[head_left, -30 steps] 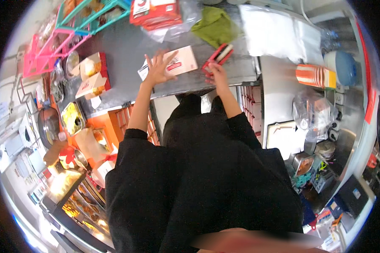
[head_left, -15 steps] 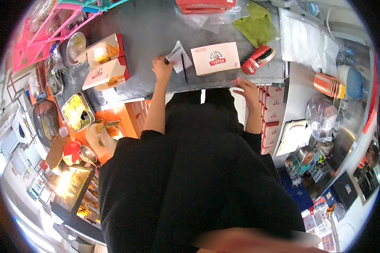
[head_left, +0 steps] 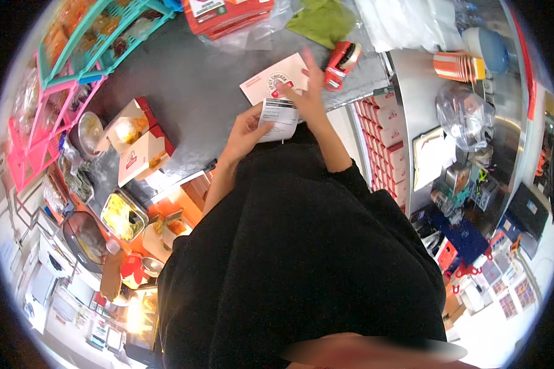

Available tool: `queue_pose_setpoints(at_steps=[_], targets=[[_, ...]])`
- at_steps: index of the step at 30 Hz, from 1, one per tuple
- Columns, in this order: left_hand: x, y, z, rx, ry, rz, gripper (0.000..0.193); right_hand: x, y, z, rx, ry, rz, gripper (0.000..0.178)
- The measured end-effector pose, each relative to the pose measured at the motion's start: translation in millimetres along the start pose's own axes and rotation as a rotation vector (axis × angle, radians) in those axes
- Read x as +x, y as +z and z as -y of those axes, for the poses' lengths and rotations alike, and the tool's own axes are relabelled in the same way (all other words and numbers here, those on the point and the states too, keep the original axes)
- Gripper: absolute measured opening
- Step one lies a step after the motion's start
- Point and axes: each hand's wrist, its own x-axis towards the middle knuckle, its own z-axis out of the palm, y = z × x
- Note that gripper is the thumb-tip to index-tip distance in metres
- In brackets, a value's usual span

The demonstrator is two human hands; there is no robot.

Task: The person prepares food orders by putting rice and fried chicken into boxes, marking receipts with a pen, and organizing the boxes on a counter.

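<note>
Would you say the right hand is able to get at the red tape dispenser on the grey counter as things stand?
Probably yes: the right hand lies close beside the red tape dispenser, nothing between them, though its fingers are on the white paper slip.

We get one view only: a head-worn fisheye looking steeply down over the black-clad torso onto the grey bench (head_left: 184, 104) ahead. It sits close above the hands, and straight edges bend toward the dark rim.
</note>
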Motion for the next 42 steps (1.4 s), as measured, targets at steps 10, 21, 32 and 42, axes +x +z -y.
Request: queue_pose_setpoints(at_steps=[10,21,32,42], targets=[[48.8,27.0,-23.1,-0.245,0.159,-0.053,0.064,21.2,-108.4,-117.0,0.606,0.783,-0.065,0.031],[95.0,33.0,-2.9,-0.263,0.286,-0.187,0.082,-43.5,-39.3,-116.0,0.164,0.21,-0.375,0.021],[99.5,43.7,-8.3,-0.284,0.257,-0.127,0.102,-32.2,-88.3,-26.6,0.119,0.453,0.274,0.033],[160.6,-0.6,29.3,0.154,0.248,-0.429,0.025,-39.4,-55.7,-91.5,0.133,0.425,0.254,0.041]])
